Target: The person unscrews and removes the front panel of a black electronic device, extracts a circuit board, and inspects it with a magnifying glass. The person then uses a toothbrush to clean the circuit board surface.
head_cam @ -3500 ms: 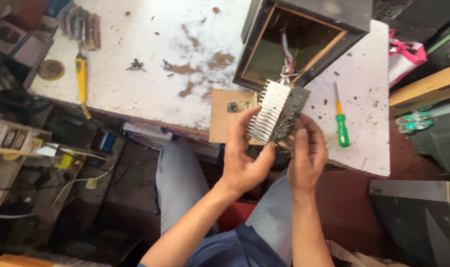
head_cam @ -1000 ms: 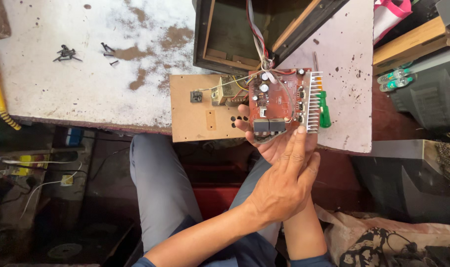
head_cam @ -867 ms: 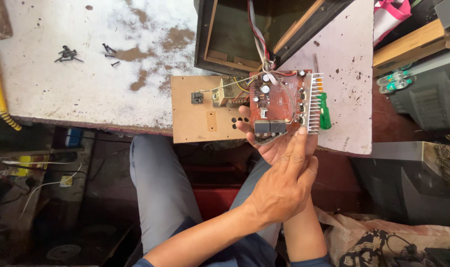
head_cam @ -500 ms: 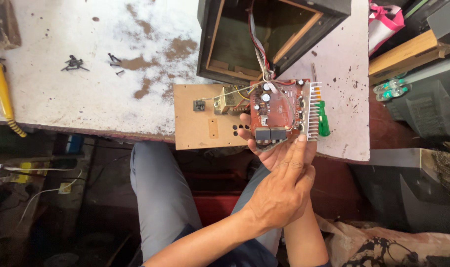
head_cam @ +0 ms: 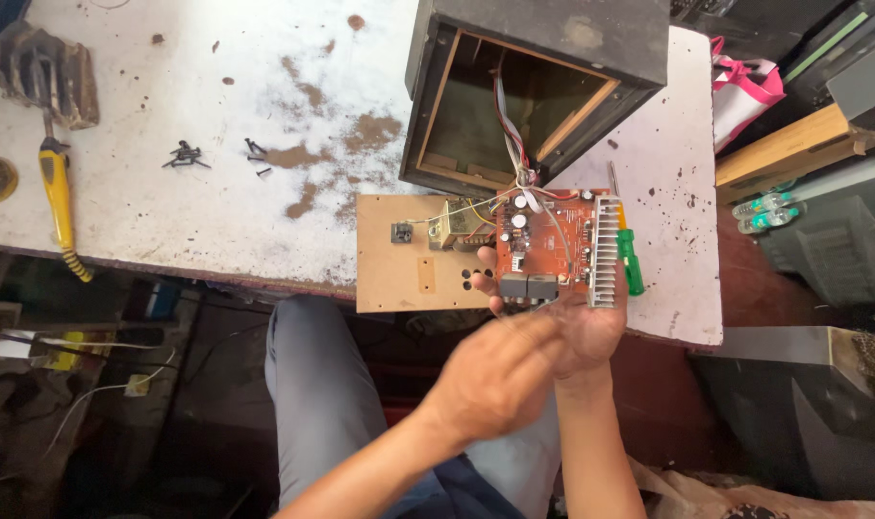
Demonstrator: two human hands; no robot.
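Observation:
My right hand (head_cam: 582, 327) holds a red circuit board (head_cam: 543, 245) from below, component side up, with a finned metal heat sink (head_cam: 606, 252) on its right edge. Wires (head_cam: 514, 144) run from the board into an open black wooden cabinet (head_cam: 534, 86) on the table. Just left of the board, a tan wooden panel (head_cam: 399, 274) carrying a small transformer (head_cam: 452, 226) overhangs the table edge. My left hand (head_cam: 495, 375) is motion-blurred, crossing in front of my right wrist just below the board, with nothing in it.
A green-handled screwdriver (head_cam: 632, 264) lies by the heat sink on the stained white table (head_cam: 168, 221). Loose black screws (head_cam: 183, 154) and a yellow-handled screwdriver (head_cam: 58, 192) lie at the left. A pink-and-white bag (head_cam: 745, 91) and dark cases stand on the right.
My left hand has drawn back down and left from the board's lower edge. My right hand still holds the board in the same place.

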